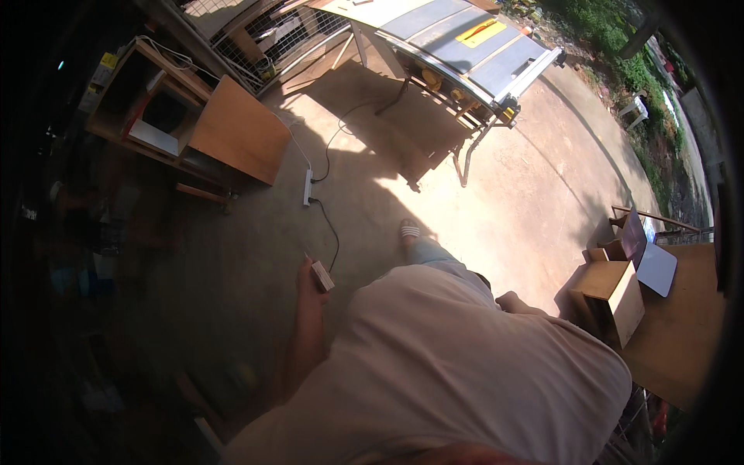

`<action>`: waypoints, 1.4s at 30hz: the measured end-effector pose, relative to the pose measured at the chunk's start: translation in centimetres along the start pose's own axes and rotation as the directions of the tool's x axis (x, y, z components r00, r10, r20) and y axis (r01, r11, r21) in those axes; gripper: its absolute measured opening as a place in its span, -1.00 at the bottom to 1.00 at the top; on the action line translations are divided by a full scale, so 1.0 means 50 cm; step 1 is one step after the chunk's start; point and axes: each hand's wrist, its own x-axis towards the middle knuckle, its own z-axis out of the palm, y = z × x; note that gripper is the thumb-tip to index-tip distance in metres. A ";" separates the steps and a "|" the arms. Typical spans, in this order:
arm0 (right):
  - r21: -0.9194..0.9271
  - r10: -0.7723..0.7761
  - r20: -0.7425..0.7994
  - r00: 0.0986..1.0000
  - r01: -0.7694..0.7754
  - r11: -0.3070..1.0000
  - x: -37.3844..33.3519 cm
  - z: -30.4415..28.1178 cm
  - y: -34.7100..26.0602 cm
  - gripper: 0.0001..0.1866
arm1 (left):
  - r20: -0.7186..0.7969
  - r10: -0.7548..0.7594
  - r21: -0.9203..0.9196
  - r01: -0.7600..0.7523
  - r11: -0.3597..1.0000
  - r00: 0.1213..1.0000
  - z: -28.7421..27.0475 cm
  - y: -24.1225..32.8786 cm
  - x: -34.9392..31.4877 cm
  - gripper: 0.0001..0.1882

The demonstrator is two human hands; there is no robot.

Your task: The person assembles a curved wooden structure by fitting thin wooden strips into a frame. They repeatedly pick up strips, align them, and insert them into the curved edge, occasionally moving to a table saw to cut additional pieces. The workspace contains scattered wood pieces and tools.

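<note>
My left hand [308, 284] hangs beside my body, its fingers closed round a small pale wooden block [322, 276]. A thin, light-tipped piece pokes up by the same fingers, too small to make out. On the other side, my right hand [513, 303] shows just past my shirt. Its fingers look curled in, and whatever they hold, if anything, is hidden. Ahead of me stands a table saw [496, 71] with a grey top, a yellow insert and folding metal legs.
A white power strip [308, 188] with cords lies on the concrete floor [511, 201]. To the left is a wooden cabinet [240, 132]. A wooden box [608, 280] and boards rest on a brown tabletop [682, 325] at right. Greenery [612, 39] borders the yard.
</note>
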 end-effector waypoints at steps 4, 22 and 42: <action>0.127 -0.115 0.131 0.985 0.098 0.987 0.164 -0.110 -0.243 -0.46 | 0.003 -0.080 -0.048 0.080 0.996 0.997 0.041 0.077 0.058 -0.62; -0.065 -0.550 -0.354 0.756 0.567 0.821 0.348 -0.601 -1.529 0.09 | -0.152 -0.048 0.041 0.055 0.998 0.987 0.553 0.629 0.740 -0.51; -0.272 -0.458 -0.592 0.664 0.370 0.888 0.682 -0.810 -1.842 -0.07 | -0.499 -0.327 -0.233 0.239 0.943 0.802 0.553 0.667 0.991 -0.68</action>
